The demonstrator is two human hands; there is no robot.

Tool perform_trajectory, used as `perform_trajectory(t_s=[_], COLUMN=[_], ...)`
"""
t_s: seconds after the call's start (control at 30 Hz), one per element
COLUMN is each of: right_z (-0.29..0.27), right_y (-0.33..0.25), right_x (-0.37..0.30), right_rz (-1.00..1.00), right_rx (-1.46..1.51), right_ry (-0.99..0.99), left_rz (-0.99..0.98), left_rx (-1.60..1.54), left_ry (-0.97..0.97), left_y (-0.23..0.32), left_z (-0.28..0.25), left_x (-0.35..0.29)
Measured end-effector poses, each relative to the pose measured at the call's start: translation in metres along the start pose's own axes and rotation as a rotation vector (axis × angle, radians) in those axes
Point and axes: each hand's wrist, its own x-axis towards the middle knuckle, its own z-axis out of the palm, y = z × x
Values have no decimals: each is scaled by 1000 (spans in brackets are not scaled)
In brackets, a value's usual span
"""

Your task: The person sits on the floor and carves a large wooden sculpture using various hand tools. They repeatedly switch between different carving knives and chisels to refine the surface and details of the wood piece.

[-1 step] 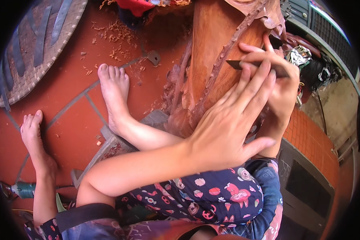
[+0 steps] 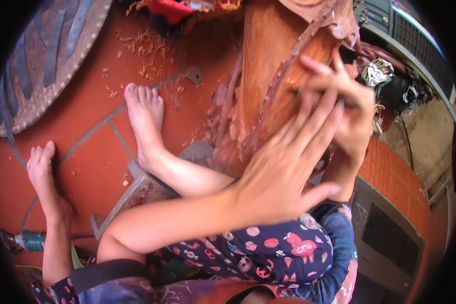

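Note:
A thin dark metal scraper blade (image 2: 300, 92), blurred, lies against the reddish-brown face of a carved wooden piece (image 2: 261, 55). My right hand (image 2: 352, 104) grips it from the right side, with two fingers raised off it. Over the blade and the right hand's fingers, my left hand (image 2: 278, 167) lies with its fingers stretched out and its thumb apart. Most of the blade is hidden by the hands. A knobbly carved stem (image 2: 283, 76) runs slantwise along the wood just left of the fingertips.
A round woven tray (image 2: 33, 114) with several dark metal strips sits at the far left. Wood shavings (image 2: 149, 63) and a small metal plate (image 2: 194, 76) lie on the red tiled floor. My bare feet (image 2: 146, 109) rest nearby. Bundled cables (image 2: 379, 72) are at the right.
Both hands and the blade have shifted slightly left and down along the wood, and they look more smeared by motion. The carved piece has barely moved.

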Motion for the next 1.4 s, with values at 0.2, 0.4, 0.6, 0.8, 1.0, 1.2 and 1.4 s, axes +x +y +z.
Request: perform_trajectory(t_s=[0.2, 0.4, 0.6, 0.8, 1.0, 1.2, 1.4], right_z=[-4, -6, 3, 10, 14, 17, 18], right_y=[7, 3, 0, -9, -6, -11, -10], right_x=[6, 7, 12, 9, 7, 8, 8], right_rz=[78, -117, 102, 9, -57, 231, 6], right_rx=[-28, -88, -52, -150, -134, -4, -193], right_ry=[-69, -210, 94, -115, -23, 174, -103], left_rz=[-4, -19, 26, -31, 38, 21, -61], left_rx=[29, 45, 56, -4, 72, -2, 16], left_ry=[21, -32, 17, 50, 33, 62, 35], left_y=[-12, -3, -9, -3, -5, -4, -4], left_z=[2, -3, -5, -6, -7, -14, -10], left_x=[1, -2, -3, -6, -7, 4, -7])
